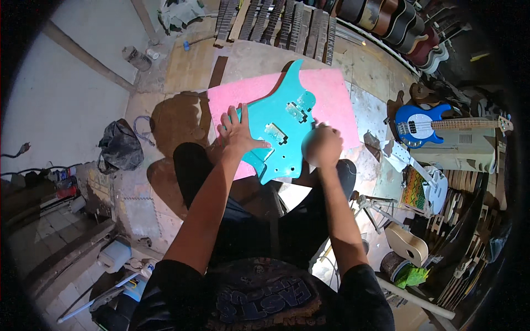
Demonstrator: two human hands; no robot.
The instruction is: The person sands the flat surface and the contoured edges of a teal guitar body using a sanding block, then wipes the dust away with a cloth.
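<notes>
A turquoise electric guitar body (276, 118) lies tilted on a pink sheet (337, 91) in front of my knees, one horn pointing away. It has two rectangular pickup cavities with bare, scuffed patches, plus several small holes. My left hand (238, 135) rests on the body's left side, fingers spread toward the edge and thumb stretched across the face. At the right edge, my right hand (327, 146) is closed with curled fingers against the body's side. A round blurred patch covers part of that hand, so whatever it holds cannot be made out.
Guitar necks (276, 25) lie in a row at the far side. Guitar bodies (386, 22) hang at far right. A blue bass guitar (420, 126) lies right, above a natural-wood guitar body (407, 244). A black bag (121, 146) sits left.
</notes>
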